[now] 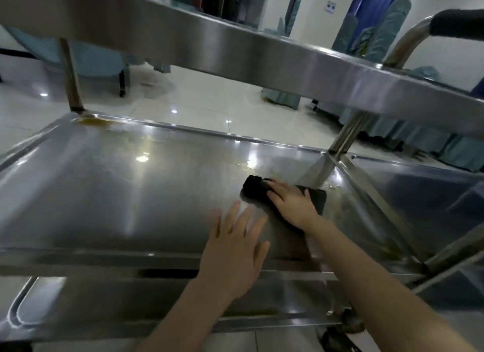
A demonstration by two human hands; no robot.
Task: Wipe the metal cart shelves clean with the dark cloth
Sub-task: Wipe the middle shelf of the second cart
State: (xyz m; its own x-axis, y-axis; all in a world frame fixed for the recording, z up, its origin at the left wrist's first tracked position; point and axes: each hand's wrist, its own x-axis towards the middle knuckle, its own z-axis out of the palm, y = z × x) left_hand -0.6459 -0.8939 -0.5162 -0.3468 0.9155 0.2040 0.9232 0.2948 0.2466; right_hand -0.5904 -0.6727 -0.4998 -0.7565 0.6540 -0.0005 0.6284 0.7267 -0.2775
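Head view: right hand (293,205) presses flat on dark cloth (255,188) at the right of the middle shelf (104,194); left hand (233,247) spread nearby. Probable fault: the bunched cloth smears the yellowish residue (94,121) along the far rim.

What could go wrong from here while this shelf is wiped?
The yellowish residue in the far left corner lies far from the dark cloth under the right hand, so it may be missed. The wet patch beside the cloth might get smeared. The upper shelf hangs low; an arm could bump it.
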